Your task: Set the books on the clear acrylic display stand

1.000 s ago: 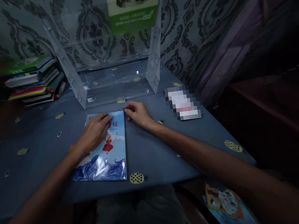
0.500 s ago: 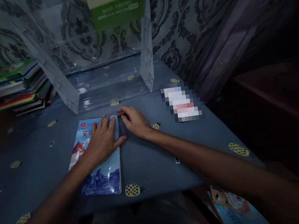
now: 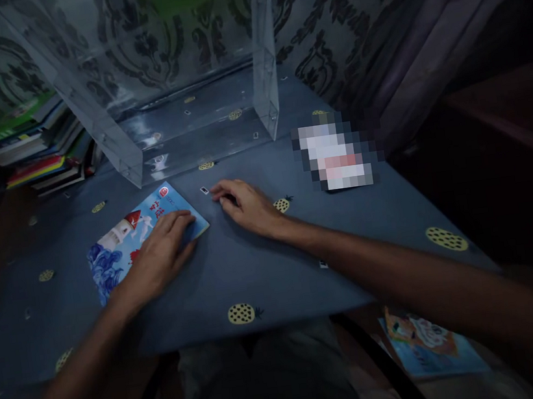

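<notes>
A picture book (image 3: 124, 234) with a light-blue cover, red lettering, a white red-roofed tower and dark-blue waves lies slantwise on the table. My left hand (image 3: 162, 246) rests on its right part, fingers over the cover and slightly bent, the thumb near the lower edge; it covers part of the picture. Just right of the book, my right hand (image 3: 247, 205) lies on the cloth with fingers loosely curved and a gap between thumb and forefinger. Nothing shows in it, and it does not touch the book.
A clear plastic stand (image 3: 114, 144) rises behind the hands. A stack of books (image 3: 44, 153) is at back left, and a blurred-out flat object (image 3: 336, 154) at right. The pineapple-print tablecloth (image 3: 278, 289) covers the table. Another picture book (image 3: 432, 341) lies below the right edge.
The picture book has turned clockwise and shifted left, its top now pointing to the upper right. My left hand moved with it. My right hand keeps its place on the table.
</notes>
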Tool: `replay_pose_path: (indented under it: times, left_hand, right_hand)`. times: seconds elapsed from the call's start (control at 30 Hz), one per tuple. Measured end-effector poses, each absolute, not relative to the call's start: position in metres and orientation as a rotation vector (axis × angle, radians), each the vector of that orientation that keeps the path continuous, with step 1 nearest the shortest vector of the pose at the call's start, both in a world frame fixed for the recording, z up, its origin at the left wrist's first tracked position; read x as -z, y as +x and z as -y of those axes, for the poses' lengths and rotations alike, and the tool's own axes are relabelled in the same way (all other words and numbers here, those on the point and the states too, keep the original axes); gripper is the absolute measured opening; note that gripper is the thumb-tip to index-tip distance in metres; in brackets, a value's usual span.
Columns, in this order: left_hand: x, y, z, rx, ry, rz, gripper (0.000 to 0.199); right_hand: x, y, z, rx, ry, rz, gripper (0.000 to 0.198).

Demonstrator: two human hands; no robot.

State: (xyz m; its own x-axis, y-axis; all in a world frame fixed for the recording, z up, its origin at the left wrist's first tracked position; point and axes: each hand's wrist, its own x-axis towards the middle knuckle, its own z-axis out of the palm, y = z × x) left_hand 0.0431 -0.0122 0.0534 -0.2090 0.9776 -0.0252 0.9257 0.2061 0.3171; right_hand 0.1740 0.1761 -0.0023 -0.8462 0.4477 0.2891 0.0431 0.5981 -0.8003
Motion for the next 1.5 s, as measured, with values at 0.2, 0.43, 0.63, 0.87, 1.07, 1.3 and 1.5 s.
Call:
replay_pose_path:
  times: [0.2, 0.43, 0.63, 0.87, 1.07, 1.3, 1.5]
  left_hand:
    - [-0.029, 0.065, 0.001, -0.163, 1.939, -2.631, 0.027]
    - [-0.039, 0.073, 0.005, 0.022, 1.919, -2.775, 0.034]
    - [-0.054, 0.067, 0.001, -0.072, 1.815, -2.71, 0.035]
    - [-0.059, 0.062, 0.0, -0.083, 1.794, -2.676, 0.032]
    - [-0.058, 0.064, 0.001, -0.09, 1.824, -2.653, 0.032]
    - [-0.049, 0.074, 0.007, 0.004, 1.872, -2.704, 0.029]
    - [-0.041, 0.081, 0.011, -0.016, 1.883, -2.723, 0.029]
  right_hand:
    - [0.002, 0.175, -0.173, -1.207, -0.352, 2.346, 0.029]
    - [0.002, 0.176, -0.168, -1.256, -0.326, 2.307, 0.028]
    - [-0.001, 0.176, -0.166, -1.308, -0.32, 2.303, 0.027]
    - [-0.001, 0.177, -0.166, -1.352, -0.282, 2.258, 0.027]
    - [0.001, 0.176, -0.165, -1.321, -0.236, 2.23, 0.027]
    - [-0.002, 0.18, -0.158, -1.297, -0.155, 2.191, 0.027]
    - [0.0, 0.181, -0.156, -1.099, -0.057, 2.382, 0.025]
